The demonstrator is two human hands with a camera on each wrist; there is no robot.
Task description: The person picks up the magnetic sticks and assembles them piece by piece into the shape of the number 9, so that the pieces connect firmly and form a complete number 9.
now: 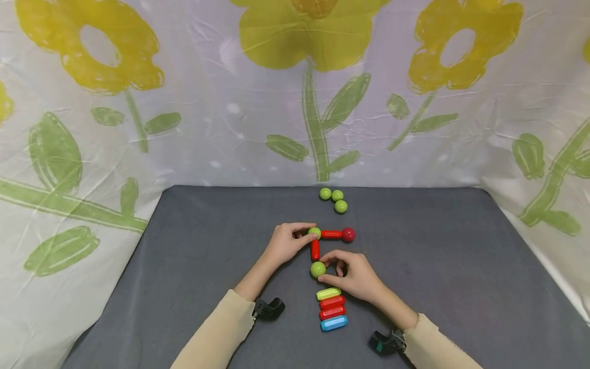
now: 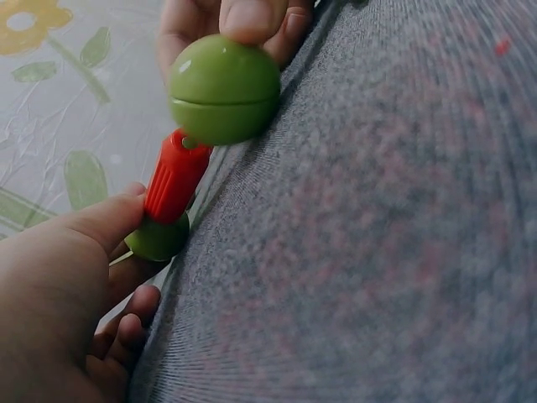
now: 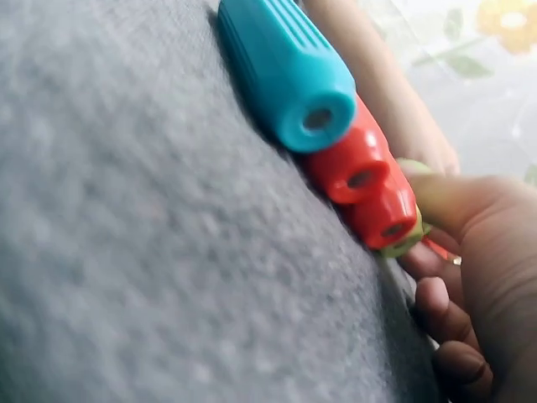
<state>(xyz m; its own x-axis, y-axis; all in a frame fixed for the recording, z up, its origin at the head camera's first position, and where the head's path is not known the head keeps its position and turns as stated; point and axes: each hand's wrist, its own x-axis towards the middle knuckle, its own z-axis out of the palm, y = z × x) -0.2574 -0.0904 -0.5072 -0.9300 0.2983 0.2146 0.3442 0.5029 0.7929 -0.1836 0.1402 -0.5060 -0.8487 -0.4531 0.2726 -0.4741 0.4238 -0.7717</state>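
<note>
With thumb and fingers my left hand [image 1: 287,242] pinches a green ball [image 1: 315,233] at the corner of an L-shaped piece. A red rod [image 1: 331,234] runs right from that ball to a red ball [image 1: 348,234]. Another red rod [image 1: 315,250] points toward me from the corner. At its near end, my right hand [image 1: 357,275] pinches a second green ball [image 1: 318,269]. In the left wrist view this green ball [image 2: 225,91] sits at the end of the red rod [image 2: 178,175]; whether they are joined I cannot tell.
Just nearer than my right hand lie a yellow-green rod [image 1: 329,293], two red rods [image 1: 332,307] and a blue rod [image 1: 334,323] in a row. Three loose green balls [image 1: 337,195] sit by the far edge of the grey table [image 1: 221,230]. A flowered cloth [image 1: 207,102] hangs behind.
</note>
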